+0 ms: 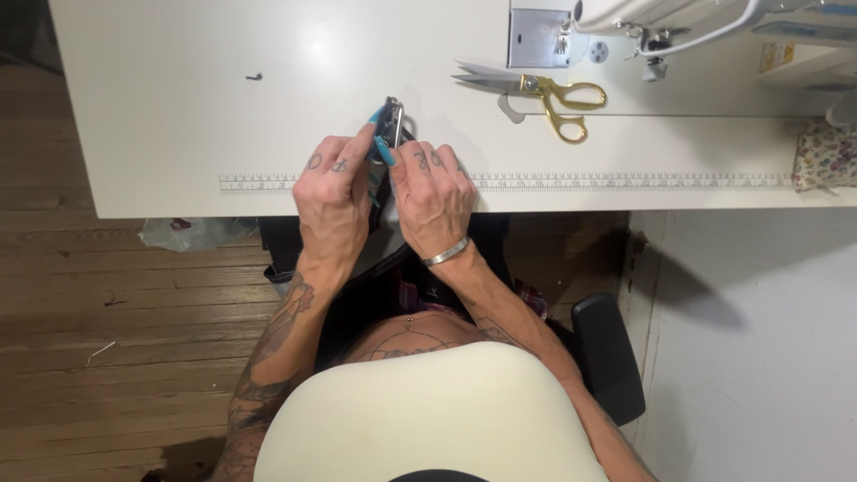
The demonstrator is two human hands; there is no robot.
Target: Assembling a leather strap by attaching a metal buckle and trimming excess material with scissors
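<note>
Both hands (384, 192) half-hiding metal buckle (392, 119)

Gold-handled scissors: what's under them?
The scissors lie flat on the white table, blades open and pointing left. A pale curved piece shows below the pivot; whether it runs under them is hidden.

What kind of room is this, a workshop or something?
Most likely a home sewing corner. A sewing machine stands on a white table, gold-handled scissors lie beside it, and a measuring strip runs along the table's front edge.
</note>
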